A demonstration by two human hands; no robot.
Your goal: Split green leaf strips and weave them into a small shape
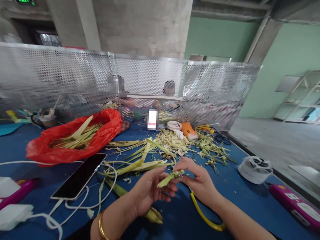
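Near the middle of the blue table, my left hand (151, 190) is closed round a short green leaf piece (167, 180), its thumb on top and the fingers curled beneath. At the piece's right end, my right hand (200, 181) pinches the knotted tip between thumb and fingers. A yellow looped handle (206, 215) lies below the right hand; its upper end is hidden by that hand. Under my left wrist is a longer dried leaf (153, 215). Pale leaf strips (140, 165) and a pile of shredded scraps (172, 141) spread beyond the hands.
A red plastic bag (100, 141) of leaves stands at left, with a phone (80, 176) and white cables nearer. On the right are a white spool (255, 169) and a magenta tool (295, 203). Behind the table, a perforated metal screen (82, 80) separates off two people.
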